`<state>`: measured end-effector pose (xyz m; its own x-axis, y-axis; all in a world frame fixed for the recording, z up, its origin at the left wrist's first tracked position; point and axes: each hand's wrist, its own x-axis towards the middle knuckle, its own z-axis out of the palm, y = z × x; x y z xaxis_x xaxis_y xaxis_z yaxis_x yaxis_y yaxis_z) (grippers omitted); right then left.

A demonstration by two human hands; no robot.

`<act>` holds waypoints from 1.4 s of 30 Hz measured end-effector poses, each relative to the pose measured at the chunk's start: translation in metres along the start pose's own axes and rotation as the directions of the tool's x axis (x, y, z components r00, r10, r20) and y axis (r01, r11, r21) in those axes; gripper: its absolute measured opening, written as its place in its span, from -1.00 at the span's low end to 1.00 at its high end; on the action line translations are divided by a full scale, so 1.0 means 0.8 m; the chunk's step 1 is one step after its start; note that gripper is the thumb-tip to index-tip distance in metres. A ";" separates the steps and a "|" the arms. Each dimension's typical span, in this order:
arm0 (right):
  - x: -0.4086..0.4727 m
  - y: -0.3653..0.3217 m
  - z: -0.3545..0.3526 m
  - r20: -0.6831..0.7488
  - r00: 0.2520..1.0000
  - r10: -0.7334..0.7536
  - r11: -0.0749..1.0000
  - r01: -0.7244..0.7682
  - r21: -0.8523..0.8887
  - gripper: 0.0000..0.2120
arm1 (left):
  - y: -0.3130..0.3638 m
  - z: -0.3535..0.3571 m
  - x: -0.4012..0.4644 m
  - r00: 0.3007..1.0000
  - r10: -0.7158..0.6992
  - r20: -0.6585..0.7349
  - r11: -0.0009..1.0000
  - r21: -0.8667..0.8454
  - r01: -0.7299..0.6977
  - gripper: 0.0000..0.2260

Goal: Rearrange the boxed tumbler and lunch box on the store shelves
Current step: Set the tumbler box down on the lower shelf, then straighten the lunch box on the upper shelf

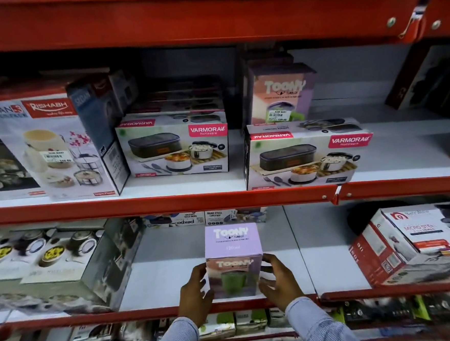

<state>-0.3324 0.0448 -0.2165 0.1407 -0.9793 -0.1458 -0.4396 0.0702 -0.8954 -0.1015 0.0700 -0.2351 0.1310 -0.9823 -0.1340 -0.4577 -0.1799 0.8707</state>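
Both forearms wear long sleeves of a pale blue-grey shirt with fine thin stripes, the left sleeve (174,339) and the right sleeve (317,323) each ending in a cuff at the wrist, beyond which the two bare hands show no rings or watch.

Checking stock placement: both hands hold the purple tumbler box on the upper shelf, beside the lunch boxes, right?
Not quite. In the head view, the left hand and right hand hold the purple tumbler box on the lower shelf, below the lunch boxes.
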 end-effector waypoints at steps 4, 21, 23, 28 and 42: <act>-0.013 -0.014 -0.029 -0.241 0.959 -0.151 0.989 0.145 -0.042 -0.47 | 0.046 -0.025 -0.011 0.940 0.148 -0.306 0.988 0.076 -0.131 -0.59; 0.035 -0.189 -0.244 -0.698 0.714 -0.052 0.904 0.331 0.271 -0.58 | 0.328 -0.020 0.054 0.891 0.399 -0.216 0.905 -0.064 -0.421 -0.36; 0.030 -0.192 -0.245 -0.714 0.696 -0.074 0.895 0.362 0.260 -0.59 | 0.332 -0.022 0.052 0.881 0.393 -0.265 0.893 -0.118 -0.434 -0.41; 0.012 -0.212 -0.236 -0.744 0.652 -0.148 0.881 0.428 0.200 -0.57 | 0.336 -0.050 0.038 0.811 0.435 -0.391 0.835 -0.163 -0.526 -0.45; 0.033 -0.294 -0.068 -0.530 0.784 -0.324 0.835 0.500 0.229 -0.53 | 0.245 -0.223 0.031 0.724 0.197 -0.661 0.874 -0.217 -0.436 -0.52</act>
<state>-0.2738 -0.0079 0.0132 -0.2169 -0.8909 0.3990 -0.0932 -0.3880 -0.9170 -0.0307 0.0202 0.0167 0.5861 -0.7117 0.3872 -0.2664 0.2821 0.9217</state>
